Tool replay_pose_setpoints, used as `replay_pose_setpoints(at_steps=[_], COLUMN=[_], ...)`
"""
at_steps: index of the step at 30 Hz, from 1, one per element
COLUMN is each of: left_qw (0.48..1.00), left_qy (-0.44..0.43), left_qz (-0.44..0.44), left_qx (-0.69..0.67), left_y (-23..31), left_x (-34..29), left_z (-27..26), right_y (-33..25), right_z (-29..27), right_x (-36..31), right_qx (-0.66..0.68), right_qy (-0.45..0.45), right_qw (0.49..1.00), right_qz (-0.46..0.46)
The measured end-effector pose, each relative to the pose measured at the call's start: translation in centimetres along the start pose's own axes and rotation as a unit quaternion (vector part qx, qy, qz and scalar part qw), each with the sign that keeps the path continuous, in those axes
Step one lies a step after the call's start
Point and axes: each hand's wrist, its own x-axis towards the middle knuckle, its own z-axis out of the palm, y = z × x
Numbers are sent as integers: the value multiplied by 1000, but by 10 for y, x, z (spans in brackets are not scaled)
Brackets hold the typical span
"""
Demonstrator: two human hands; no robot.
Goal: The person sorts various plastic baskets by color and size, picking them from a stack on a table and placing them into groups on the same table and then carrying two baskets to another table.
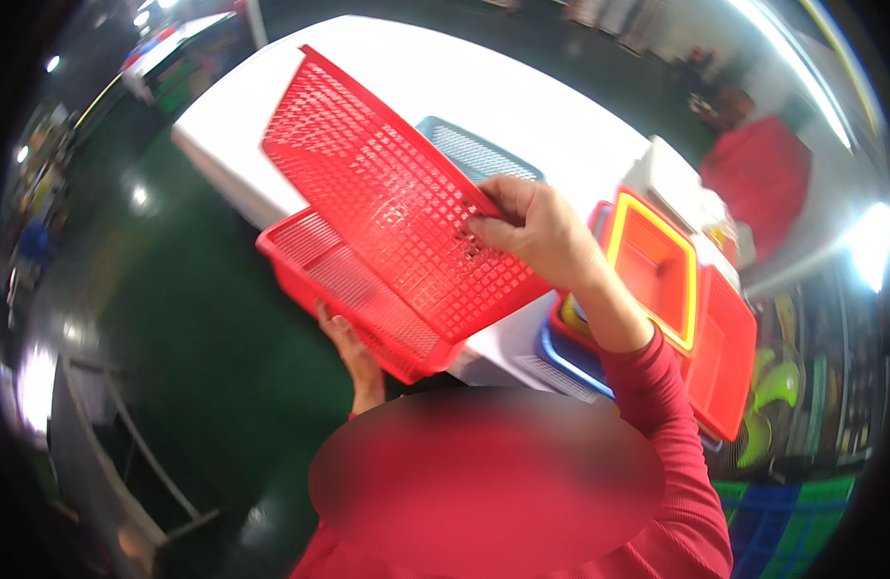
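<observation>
Here, red basket (387, 193) pinched, right hand (536, 232) fingers (483, 227) atop.

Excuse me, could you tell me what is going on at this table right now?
A person in red sleeves is handling red mesh baskets at the edge of a white table. The right hand grips the rim of a tilted red basket, held up over a second red basket that the left hand supports from below. A blue-grey basket lies on the table behind them, and a stack of red, yellow and blue baskets sits to the right.
</observation>
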Motion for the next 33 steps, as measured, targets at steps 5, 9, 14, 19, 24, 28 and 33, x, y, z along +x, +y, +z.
replay_pose_setpoints(at_steps=[5,9,14,19,24,28,33], left_qw=[998,992,990,988,988,987,988], left_qy=[34,41,25,23,35,52,64], left_qz=[-49,-114,-128,-152,-150,-155,-144], left_qx=[-19,-42,-51,-35,-8,0,5], left_y=[28,38,36,45,37,39,25], left_x=[-5,-11,-12,-12,-12,-14,-3], left_z=[20,23,15,21,20,22,3], right_y=[-58,-115,-69,16,124,177,177], right_z=[-100,-146,-182,-217,-226,-211,-208], right_x=[-52,-133,-210,-260,-290,-292,-269], right_qx=[-9,-72,-190,-648,-670,-565,-516], right_qy=[50,220,387,312,270,277,256], right_qw=[998,966,886,627,554,605,664], right_qz=[39,119,170,299,414,489,476])
